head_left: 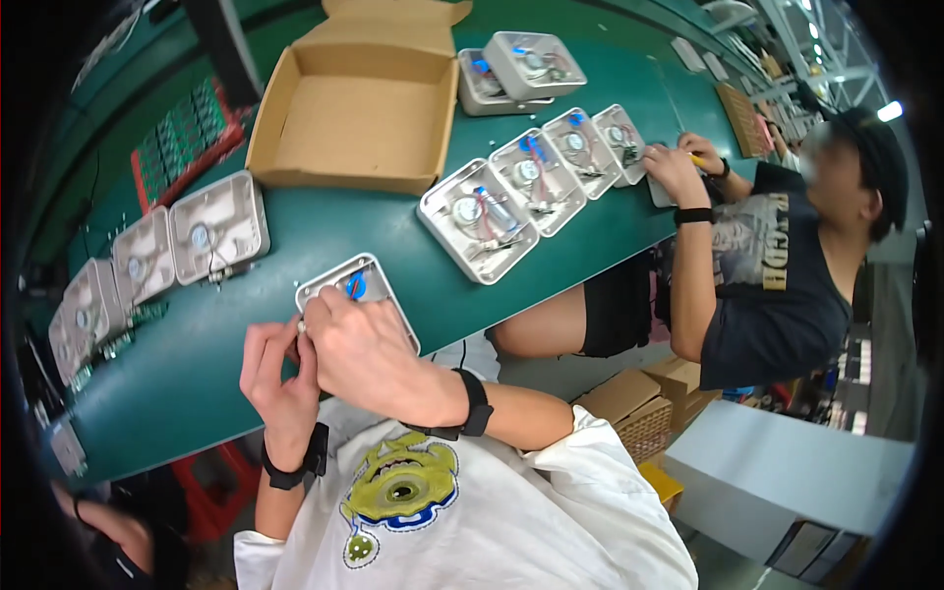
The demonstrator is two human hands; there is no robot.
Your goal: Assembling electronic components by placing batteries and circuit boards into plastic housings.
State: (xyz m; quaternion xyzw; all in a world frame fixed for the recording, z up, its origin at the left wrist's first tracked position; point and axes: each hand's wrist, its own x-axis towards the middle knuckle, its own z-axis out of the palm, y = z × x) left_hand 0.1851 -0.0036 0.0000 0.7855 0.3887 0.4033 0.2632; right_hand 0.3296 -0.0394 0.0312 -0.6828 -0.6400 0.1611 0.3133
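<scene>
A white plastic case (pixel 382 282) lies on the green bench right in front of me, with a blue part (pixel 356 285) visible inside it. My right hand (pixel 356 349) reaches over this case and hides most of its inside. At the case's left edge my left hand (pixel 280 383) meets the right one, the fingertips of both pinched together around something small and pale. What that small piece is I cannot make out. Both hands are closed, and a black band circles each wrist.
A cardboard box (pixel 359 113) stands open at the back. White cases with wired parts (pixel 479 218) line up to its right, some stacked (pixel 536 67). More cases (pixel 218 226) and green circuit boards (pixel 187 143) are on the left. A co-worker (pixel 767 256) works at the right.
</scene>
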